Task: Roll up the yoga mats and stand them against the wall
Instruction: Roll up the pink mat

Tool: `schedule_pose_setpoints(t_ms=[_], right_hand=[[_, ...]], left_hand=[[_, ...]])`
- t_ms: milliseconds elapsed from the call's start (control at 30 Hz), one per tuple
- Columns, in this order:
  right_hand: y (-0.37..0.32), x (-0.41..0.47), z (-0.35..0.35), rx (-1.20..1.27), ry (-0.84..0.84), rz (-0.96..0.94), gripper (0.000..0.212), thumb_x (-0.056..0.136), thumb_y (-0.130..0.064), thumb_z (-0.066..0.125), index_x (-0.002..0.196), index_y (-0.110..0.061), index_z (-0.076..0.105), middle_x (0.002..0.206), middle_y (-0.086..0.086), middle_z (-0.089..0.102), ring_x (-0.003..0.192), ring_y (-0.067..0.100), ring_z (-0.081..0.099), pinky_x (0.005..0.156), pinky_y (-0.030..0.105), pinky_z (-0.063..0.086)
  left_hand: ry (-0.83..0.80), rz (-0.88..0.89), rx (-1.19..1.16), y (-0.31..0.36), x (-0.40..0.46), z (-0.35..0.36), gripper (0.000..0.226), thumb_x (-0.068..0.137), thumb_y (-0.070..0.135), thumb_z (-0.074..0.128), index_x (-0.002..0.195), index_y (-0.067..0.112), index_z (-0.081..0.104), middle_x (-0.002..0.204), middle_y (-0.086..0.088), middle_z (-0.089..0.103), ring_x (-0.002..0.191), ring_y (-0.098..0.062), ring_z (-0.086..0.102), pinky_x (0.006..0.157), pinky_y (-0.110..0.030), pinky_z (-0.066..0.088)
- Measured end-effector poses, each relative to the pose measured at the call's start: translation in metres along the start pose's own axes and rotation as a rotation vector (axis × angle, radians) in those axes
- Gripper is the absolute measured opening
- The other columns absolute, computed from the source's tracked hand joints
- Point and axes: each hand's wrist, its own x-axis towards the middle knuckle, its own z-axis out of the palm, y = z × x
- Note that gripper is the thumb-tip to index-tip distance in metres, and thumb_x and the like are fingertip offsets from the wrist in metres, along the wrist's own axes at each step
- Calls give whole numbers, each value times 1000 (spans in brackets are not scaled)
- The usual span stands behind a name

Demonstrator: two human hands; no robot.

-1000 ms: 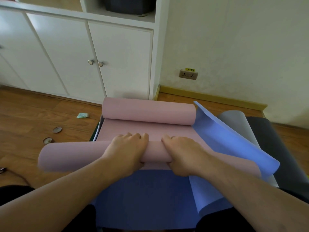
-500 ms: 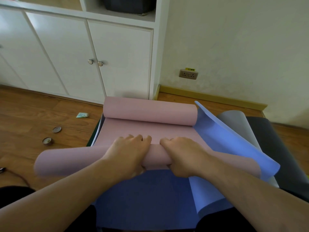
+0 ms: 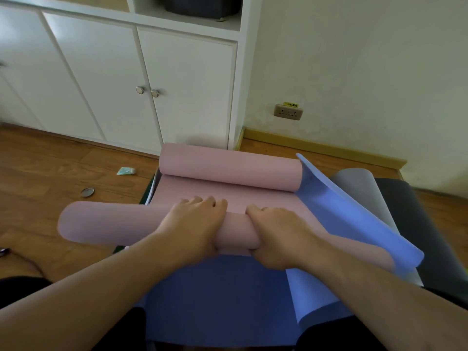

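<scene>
A pink yoga mat lies on a blue mat. Its near end is rolled into a tube that sticks out to the left over the floor. Its far end curls up in a second roll by the cabinet. My left hand and my right hand sit side by side on the near tube, fingers curled over its top and thumbs under it. The blue mat's right edge folds upward. A grey mat and a dark mat lie to the right.
White cabinet doors stand straight ahead, and a cream wall with a socket and yellow skirting is on the right. On the wooden floor at left lie a round metal lid and a small teal packet.
The near pink roll has moved forward a little toward the far roll, with both hands travelling with it. The strip of flat pink mat between the two rolls has narrowed.
</scene>
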Motion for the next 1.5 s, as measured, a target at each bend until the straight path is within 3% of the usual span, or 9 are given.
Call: schedule_pose_setpoints(t_ms=[133,233,533,700,833,1000,1267,1400,1500], right_hand=[[0,-1,-1,-12,34,-9,58,78,-51,81,115,-27,43,114,-2,62,97,25,62,75,39,50],[-6,-3,-2,-79,65,-72,69,77,-51,85,123,-26,40,119,-2,58,104,26,59,77,39,42],[-1,-2,-3,-22,5,-9,49,78,-39,75,106,-27,37,96,0,60,79,24,62,70,47,59],[-8,-6,0,-79,38,-40,72,77,-53,86,125,-26,40,118,-3,58,102,25,60,83,42,53],[-11,-6,1,-97,34,-36,55,85,-36,77,121,-21,38,109,4,61,91,28,61,72,41,53],[-5,-3,-4,-20,37,28,47,77,-35,75,106,-23,40,97,3,62,79,27,63,69,46,58],[-16,-11,1,-105,69,-43,71,84,-45,82,132,-22,36,120,1,59,100,27,62,81,44,56],[-11,-8,-1,-51,54,-11,55,80,-33,77,119,-22,39,103,2,61,83,25,63,71,44,59],[-7,-5,-5,15,39,31,51,76,-37,77,106,-26,38,96,0,60,77,24,62,69,45,59]], left_hand=[[-40,-39,-52,3,2,3,41,82,38,74,107,24,44,114,0,63,104,-27,63,74,-35,42],[-139,-60,-211,-12,4,-1,45,71,47,81,102,28,54,103,3,64,90,-23,65,69,-34,50],[42,33,-3,4,0,9,48,83,45,73,114,24,43,113,3,57,102,-24,60,75,-36,41],[-86,10,-166,-12,6,5,44,75,47,79,104,28,51,102,5,63,93,-23,64,75,-37,52],[-117,17,-193,-13,5,2,46,71,49,79,105,30,56,97,8,62,86,-18,61,73,-36,53],[95,66,-13,-2,3,7,49,78,47,74,113,27,46,109,7,57,99,-21,59,81,-36,44],[-43,37,-139,-13,6,-5,47,72,54,77,109,34,55,99,8,65,81,-14,55,66,-33,44],[33,83,-105,-10,5,0,48,73,52,75,110,31,52,101,9,60,89,-16,60,78,-36,49],[173,133,11,-6,8,7,52,64,47,79,103,26,53,95,6,60,84,-22,61,72,-37,46]])
